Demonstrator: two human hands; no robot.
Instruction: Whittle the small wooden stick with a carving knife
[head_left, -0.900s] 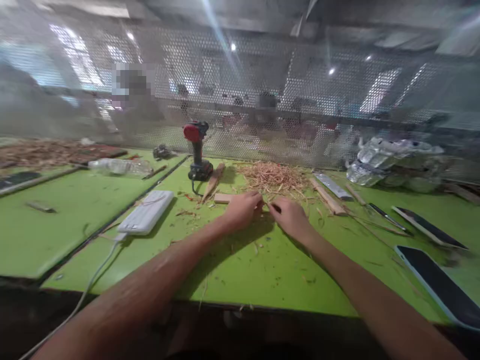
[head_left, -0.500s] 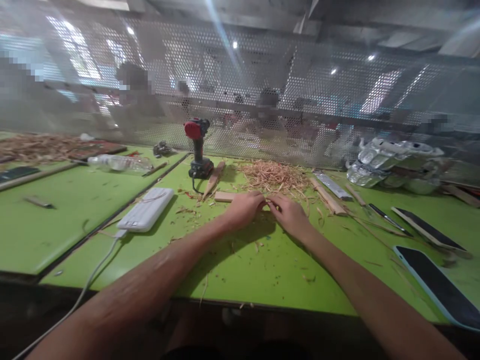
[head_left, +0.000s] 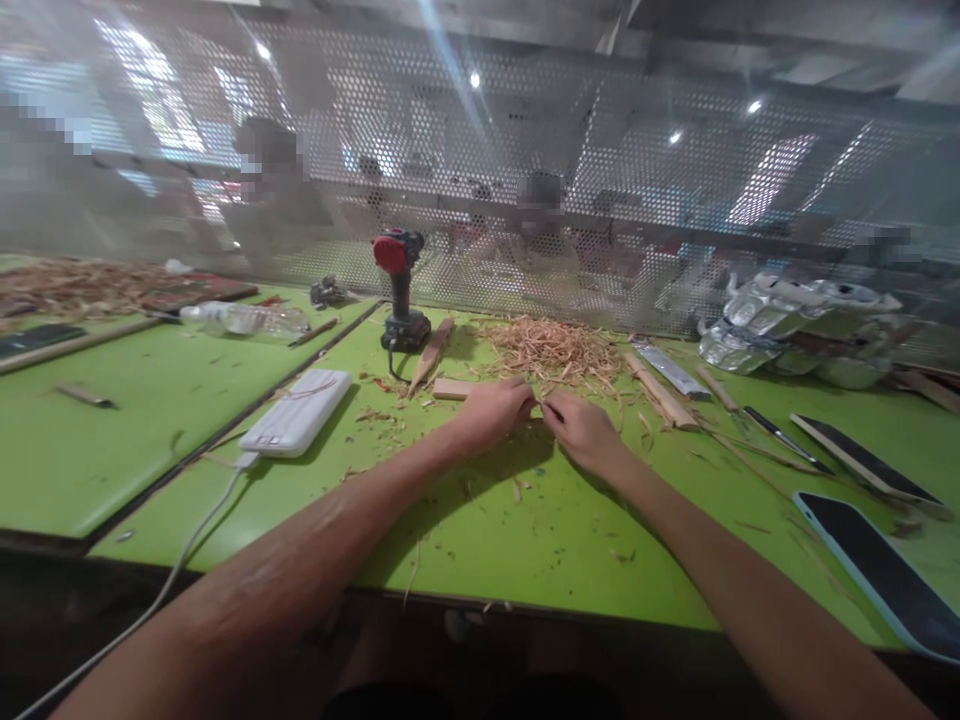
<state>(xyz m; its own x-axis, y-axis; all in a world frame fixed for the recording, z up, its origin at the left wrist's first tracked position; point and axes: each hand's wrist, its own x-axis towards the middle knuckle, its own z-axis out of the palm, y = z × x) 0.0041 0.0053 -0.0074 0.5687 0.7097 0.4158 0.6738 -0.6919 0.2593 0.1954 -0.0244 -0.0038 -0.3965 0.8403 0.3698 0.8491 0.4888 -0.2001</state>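
My left hand and my right hand meet fingertip to fingertip, low over the green table. Both are closed in a pinch; whatever lies between the fingers is too small to make out. A flat wooden strip shows at the left of my left hand, partly hidden behind it. Just beyond the fingers lies a heap of wood shavings. A rounded wooden stick rests to the right of my right hand.
A cordless drill stands upright beside a pointed wooden piece. At left lies a white power bank with a cable. On the right are a phone, a dark flat block and a silver wrapped bundle. A perforated screen rises behind.
My fingertips have shifted slightly, and the right hand's fingers look more tightly drawn together. The whole view has moved a little; the objects on the table stay in place.
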